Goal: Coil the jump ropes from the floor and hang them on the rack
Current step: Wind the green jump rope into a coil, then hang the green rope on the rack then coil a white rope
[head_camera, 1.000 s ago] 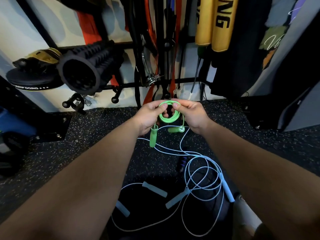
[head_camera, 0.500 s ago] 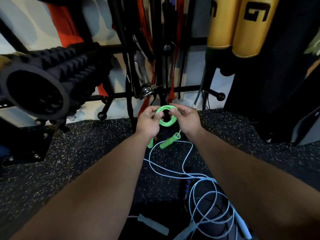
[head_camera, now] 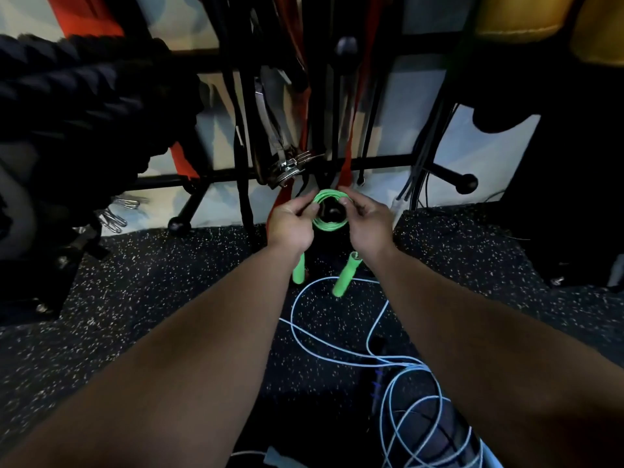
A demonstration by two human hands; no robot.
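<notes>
A green jump rope (head_camera: 329, 225) is wound into a small coil, and both hands hold it up at the black rack (head_camera: 388, 161). My left hand (head_camera: 293, 221) pinches the coil's left side and my right hand (head_camera: 368, 223) pinches its right side. A black ball-tipped rack peg (head_camera: 332, 211) shows through the coil's opening. Its two green handles (head_camera: 346, 274) dangle below my wrists. A light blue jump rope (head_camera: 401, 393) lies in loose loops on the speckled floor between my forearms.
Black and red straps, bands and a metal clip (head_camera: 287, 167) hang on the rack above the coil. Other ball-tipped pegs (head_camera: 466, 183) stick out left and right. A black ridged foam roller (head_camera: 77, 96) sits at left, yellow pads (head_camera: 516, 15) at the top right.
My hands have carried the green coil forward to the rack, and a peg's ball now shows inside the coil. The view has come closer to the rack.
</notes>
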